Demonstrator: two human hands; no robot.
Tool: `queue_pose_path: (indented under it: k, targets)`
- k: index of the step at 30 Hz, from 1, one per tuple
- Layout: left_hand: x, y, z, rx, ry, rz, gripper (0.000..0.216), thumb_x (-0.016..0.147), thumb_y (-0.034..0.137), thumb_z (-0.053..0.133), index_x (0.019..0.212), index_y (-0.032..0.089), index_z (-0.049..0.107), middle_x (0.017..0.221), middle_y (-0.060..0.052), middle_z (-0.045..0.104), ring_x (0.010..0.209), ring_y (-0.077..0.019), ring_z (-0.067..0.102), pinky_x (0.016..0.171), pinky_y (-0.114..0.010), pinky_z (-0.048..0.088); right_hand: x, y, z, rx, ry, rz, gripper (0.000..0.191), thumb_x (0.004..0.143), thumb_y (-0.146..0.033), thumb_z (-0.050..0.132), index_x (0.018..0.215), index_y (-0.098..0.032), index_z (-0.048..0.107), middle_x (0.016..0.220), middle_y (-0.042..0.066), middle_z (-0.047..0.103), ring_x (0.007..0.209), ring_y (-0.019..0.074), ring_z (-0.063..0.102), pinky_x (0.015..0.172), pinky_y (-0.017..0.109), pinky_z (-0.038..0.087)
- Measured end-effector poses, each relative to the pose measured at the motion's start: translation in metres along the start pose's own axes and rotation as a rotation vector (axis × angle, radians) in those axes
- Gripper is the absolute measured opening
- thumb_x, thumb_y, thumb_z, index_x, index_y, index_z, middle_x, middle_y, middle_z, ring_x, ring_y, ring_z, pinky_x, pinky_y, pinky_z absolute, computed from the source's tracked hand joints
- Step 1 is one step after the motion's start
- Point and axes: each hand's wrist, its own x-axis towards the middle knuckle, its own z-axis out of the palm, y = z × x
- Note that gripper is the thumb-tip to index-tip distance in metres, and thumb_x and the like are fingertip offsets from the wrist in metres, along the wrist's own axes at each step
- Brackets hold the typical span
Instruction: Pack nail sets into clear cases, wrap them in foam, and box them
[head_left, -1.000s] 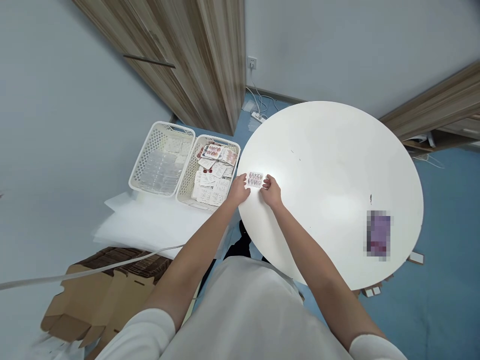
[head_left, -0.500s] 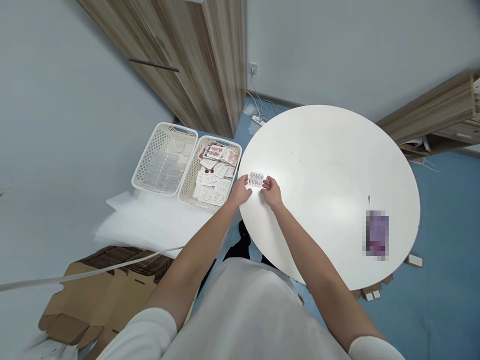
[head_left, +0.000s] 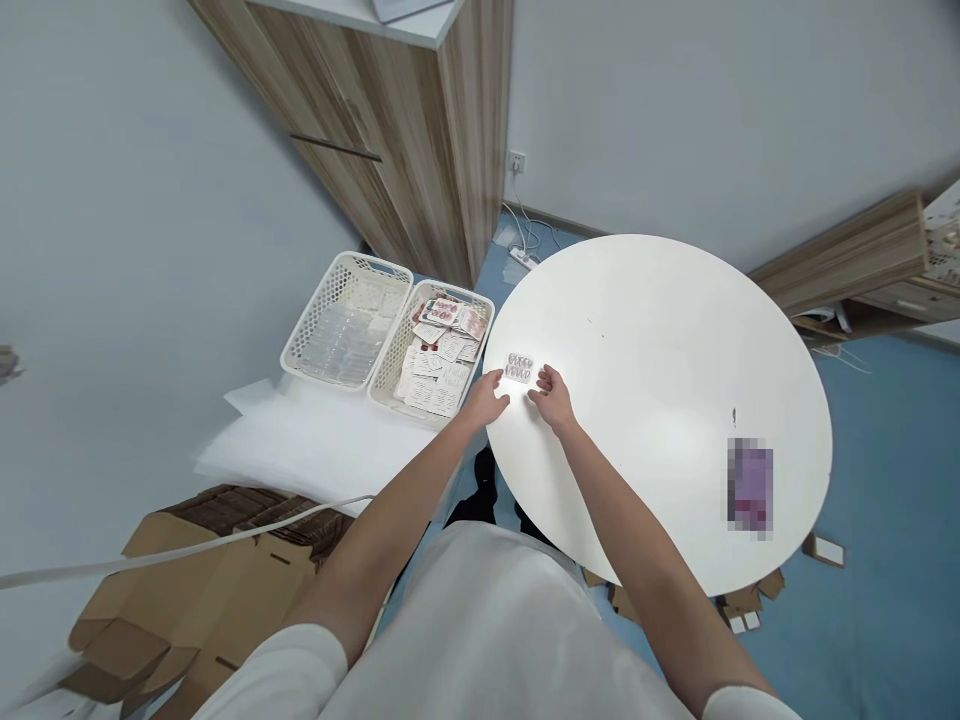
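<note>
A small card of what look like press-on nails point(head_left: 519, 368), two rows of pinkish ovals, lies flat near the left edge of the round white table point(head_left: 645, 330). My left hand point(head_left: 484, 400) is just to its left, with thumb and fingers apart and the fingertips close to the card's edge. On the other side my right hand point(head_left: 553, 400) is open too, its fingers loosely bent and a small gap between them and the card. I cannot tell whether the left fingertips touch the card.
Left of the table stand a white basket point(head_left: 376, 388) heaped with similar cards and a second basket point(head_left: 289, 350) of clear plastic pieces. White foam sheets point(head_left: 300, 430) and folded cardboard point(head_left: 195, 570) are nearer me. A blurred purple item point(head_left: 752, 475) lies at the table's right.
My hands have drawn slightly back from the nail card, toward me, and the right fingers have come away from its edge. The whole view has shifted a little with my head.
</note>
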Motion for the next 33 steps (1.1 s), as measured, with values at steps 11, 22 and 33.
queue_pose_path:
  k: [11, 22, 33]
  targets:
    - [-0.081, -0.026, -0.026, 0.009, 0.022, 0.002, 0.041, 0.077, 0.031, 0.053, 0.117, 0.021, 0.049, 0.117, -0.006, 0.054, 0.102, -0.0187, 0.054, 0.086, -0.032, 0.045, -0.049, 0.008, 0.001, -0.094, 0.180, -0.072, 0.055, 0.071, -0.030, 0.049, 0.124, -0.022, 0.038, 0.124, 0.010, 0.045, 0.102, 0.0193, 0.049, 0.082, 0.034, 0.046]
    - [-0.145, -0.040, -0.065, 0.047, 0.314, -0.039, 0.037, 0.076, 0.033, 0.053, 0.111, 0.021, 0.052, 0.103, -0.005, 0.061, 0.084, -0.0156, 0.061, 0.073, -0.029, 0.049, -0.084, -0.009, 0.019, -0.181, -0.230, -0.318, 0.034, 0.076, -0.037, 0.046, 0.103, -0.018, 0.055, 0.088, 0.007, 0.062, 0.072, 0.0164, 0.056, 0.069, 0.033, 0.048]
    - [-0.152, -0.050, -0.152, 0.152, 0.574, -0.191, 0.040, 0.070, 0.032, 0.060, 0.107, 0.018, 0.054, 0.107, -0.010, 0.060, 0.093, -0.0227, 0.059, 0.082, -0.034, 0.046, -0.054, -0.079, 0.118, -0.493, -0.584, -0.594, 0.032, 0.072, -0.028, 0.047, 0.102, -0.021, 0.057, 0.086, 0.003, 0.064, 0.075, 0.0158, 0.058, 0.072, 0.032, 0.046]
